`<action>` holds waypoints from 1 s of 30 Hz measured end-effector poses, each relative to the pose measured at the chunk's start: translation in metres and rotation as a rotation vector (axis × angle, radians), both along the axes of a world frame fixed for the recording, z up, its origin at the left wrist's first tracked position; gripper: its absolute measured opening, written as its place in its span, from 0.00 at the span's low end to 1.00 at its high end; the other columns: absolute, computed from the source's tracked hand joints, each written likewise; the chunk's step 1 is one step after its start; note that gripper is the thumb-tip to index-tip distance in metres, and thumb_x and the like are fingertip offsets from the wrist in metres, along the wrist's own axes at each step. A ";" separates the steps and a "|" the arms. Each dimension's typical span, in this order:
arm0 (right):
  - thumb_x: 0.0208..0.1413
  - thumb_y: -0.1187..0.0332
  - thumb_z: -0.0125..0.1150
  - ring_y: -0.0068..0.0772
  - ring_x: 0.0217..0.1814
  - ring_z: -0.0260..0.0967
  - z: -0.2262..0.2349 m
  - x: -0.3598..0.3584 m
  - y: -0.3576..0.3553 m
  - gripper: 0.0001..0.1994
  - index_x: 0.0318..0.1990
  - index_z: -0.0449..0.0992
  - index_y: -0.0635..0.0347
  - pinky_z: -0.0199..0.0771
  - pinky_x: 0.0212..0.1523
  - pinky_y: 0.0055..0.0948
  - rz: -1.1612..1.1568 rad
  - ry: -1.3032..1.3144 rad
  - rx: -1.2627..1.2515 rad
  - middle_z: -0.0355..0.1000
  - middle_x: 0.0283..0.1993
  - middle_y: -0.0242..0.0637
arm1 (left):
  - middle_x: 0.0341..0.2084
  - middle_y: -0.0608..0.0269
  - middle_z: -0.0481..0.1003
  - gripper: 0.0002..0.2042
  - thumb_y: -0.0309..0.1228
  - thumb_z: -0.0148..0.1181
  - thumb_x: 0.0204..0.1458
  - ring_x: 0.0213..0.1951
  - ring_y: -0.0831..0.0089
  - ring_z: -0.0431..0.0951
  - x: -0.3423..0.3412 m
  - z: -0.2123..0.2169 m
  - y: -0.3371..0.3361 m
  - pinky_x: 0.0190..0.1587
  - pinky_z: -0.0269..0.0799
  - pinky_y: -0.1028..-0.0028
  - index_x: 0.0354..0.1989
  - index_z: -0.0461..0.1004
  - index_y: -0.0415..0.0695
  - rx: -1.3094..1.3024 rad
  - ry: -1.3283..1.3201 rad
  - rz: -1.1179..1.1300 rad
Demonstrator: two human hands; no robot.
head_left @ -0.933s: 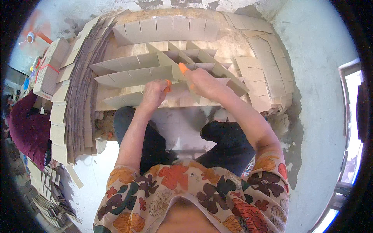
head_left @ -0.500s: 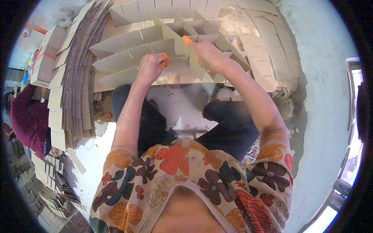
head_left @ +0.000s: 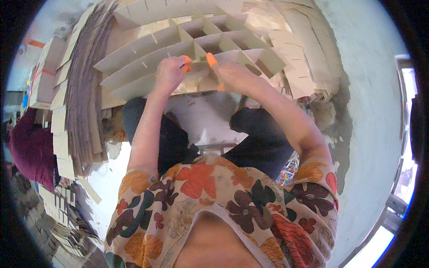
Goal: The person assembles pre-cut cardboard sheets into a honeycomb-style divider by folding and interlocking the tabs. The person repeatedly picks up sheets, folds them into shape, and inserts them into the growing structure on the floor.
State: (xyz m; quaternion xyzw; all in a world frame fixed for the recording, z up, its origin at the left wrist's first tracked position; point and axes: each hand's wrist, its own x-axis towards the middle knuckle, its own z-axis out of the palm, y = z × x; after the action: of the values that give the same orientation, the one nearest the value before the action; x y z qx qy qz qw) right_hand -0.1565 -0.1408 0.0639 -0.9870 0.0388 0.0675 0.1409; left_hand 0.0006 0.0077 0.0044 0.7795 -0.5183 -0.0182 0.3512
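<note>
Both hands pinch the near strip of a cardboard divider grid (head_left: pixel 192 49). Left hand (head_left: pixel 169 73): grip closed, orange-capped fingertips (head_left: pixel 186 63) curled over the strip's upper edge. Right hand (head_left: pixel 232 73): grip also closed on the same strip, one orange-capped finger (head_left: pixel 211 59) pointing up just beside the left hand's, the two hands nearly touching.

Location of work piece: the grid sits straight ahead of the person, above the knees, resting on or held over a pale surface (head_left: pixel 203 118); which of the two cannot be told from this view.

State of assembly, as judged from the picture: several long strips already run left to right, crossed by shorter strips, and a block of closed cells shows on the right half. On the left half the long strips stand out bare, with open slots along their edges and no cross pieces seated there. So partly built; the left portion appears to remain.

Surroundings: tall stack of flat cardboard sheets (head_left: pixel 82 98) at left, standing on edge. Loose slotted strips (head_left: pixel 308 58) heaped at right behind the grid. More cut pieces (head_left: pixel 58 201) lie at lower left. A person in a dark red garment (head_left: pixel 27 152) is at the far left edge.
</note>
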 end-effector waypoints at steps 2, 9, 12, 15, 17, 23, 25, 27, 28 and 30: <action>0.51 0.68 0.54 0.53 0.40 0.71 0.005 -0.013 -0.012 0.19 0.51 0.66 0.62 0.71 0.38 0.41 -0.040 -0.194 0.016 0.71 0.38 0.52 | 0.24 0.55 0.76 0.09 0.30 0.62 0.41 0.31 0.57 0.76 0.000 0.006 0.003 0.34 0.71 0.63 0.33 0.76 0.45 0.072 -0.060 -0.002; 0.50 0.60 0.59 0.48 0.46 0.69 -0.024 -0.131 -0.143 0.23 0.52 0.67 0.60 0.70 0.45 0.39 -0.741 -0.491 -0.567 0.71 0.42 0.47 | 0.29 0.55 0.75 0.22 0.41 0.68 0.37 0.35 0.57 0.75 -0.006 0.025 0.018 0.37 0.70 0.63 0.40 0.75 0.42 0.102 -0.091 0.025; 0.46 0.58 0.62 0.49 0.46 0.70 -0.065 -0.170 -0.153 0.24 0.48 0.70 0.63 0.71 0.46 0.40 -0.768 -0.113 -0.726 0.71 0.42 0.49 | 0.30 0.54 0.74 0.21 0.40 0.68 0.38 0.35 0.56 0.74 -0.005 0.021 0.025 0.38 0.69 0.63 0.39 0.75 0.42 0.062 -0.125 0.054; 0.43 0.56 0.64 0.49 0.46 0.70 -0.089 -0.193 -0.165 0.23 0.42 0.74 0.64 0.71 0.47 0.43 -0.696 0.134 -0.623 0.71 0.42 0.50 | 0.31 0.53 0.74 0.19 0.38 0.67 0.39 0.36 0.54 0.73 -0.008 0.025 0.023 0.39 0.69 0.63 0.39 0.75 0.42 0.108 -0.172 0.042; 0.44 0.60 0.63 0.49 0.48 0.70 -0.088 -0.189 -0.182 0.18 0.39 0.76 0.65 0.71 0.48 0.43 -0.628 0.365 -0.406 0.72 0.42 0.51 | 0.31 0.54 0.74 0.18 0.36 0.67 0.40 0.36 0.54 0.73 -0.008 0.024 0.021 0.39 0.69 0.63 0.40 0.75 0.42 0.127 -0.169 0.026; 0.45 0.72 0.54 0.51 0.43 0.72 -0.080 -0.172 -0.171 0.08 0.32 0.77 0.65 0.74 0.42 0.42 -0.439 0.350 -0.358 0.73 0.37 0.52 | 0.32 0.54 0.76 0.19 0.36 0.69 0.39 0.36 0.59 0.76 -0.004 0.026 0.026 0.40 0.71 0.66 0.40 0.76 0.43 0.131 -0.147 0.056; 0.47 0.73 0.51 0.52 0.40 0.73 -0.084 -0.179 -0.178 0.10 0.36 0.75 0.67 0.74 0.40 0.42 -0.429 0.335 -0.381 0.73 0.35 0.53 | 0.31 0.55 0.76 0.18 0.36 0.69 0.39 0.36 0.59 0.76 -0.006 0.026 0.024 0.40 0.71 0.66 0.39 0.76 0.42 0.116 -0.146 0.051; 0.49 0.74 0.49 0.52 0.38 0.73 -0.084 -0.190 -0.185 0.12 0.41 0.72 0.67 0.74 0.37 0.42 -0.517 0.278 -0.406 0.73 0.34 0.54 | 0.31 0.55 0.76 0.18 0.36 0.69 0.39 0.36 0.58 0.76 -0.009 0.027 0.023 0.40 0.71 0.66 0.39 0.76 0.42 0.109 -0.150 0.046; 0.50 0.75 0.48 0.52 0.37 0.73 -0.077 -0.190 -0.183 0.13 0.44 0.70 0.67 0.74 0.36 0.42 -0.601 0.220 -0.416 0.73 0.34 0.54 | 0.30 0.55 0.76 0.18 0.36 0.68 0.39 0.36 0.57 0.75 -0.008 0.028 0.025 0.40 0.70 0.66 0.38 0.76 0.42 0.100 -0.156 0.050; 0.50 0.76 0.47 0.53 0.35 0.73 -0.054 -0.189 -0.176 0.17 0.50 0.66 0.66 0.74 0.34 0.42 -0.762 0.015 -0.446 0.73 0.32 0.54 | 0.29 0.55 0.75 0.17 0.36 0.67 0.40 0.36 0.56 0.74 -0.009 0.029 0.026 0.40 0.69 0.64 0.37 0.76 0.42 0.068 -0.157 0.052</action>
State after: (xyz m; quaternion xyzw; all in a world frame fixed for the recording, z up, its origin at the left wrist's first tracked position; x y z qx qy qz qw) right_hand -0.3457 -0.3172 0.0103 -0.9079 0.4146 0.0080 -0.0609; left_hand -0.0080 0.0339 0.0330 0.8032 -0.5230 0.0343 0.2830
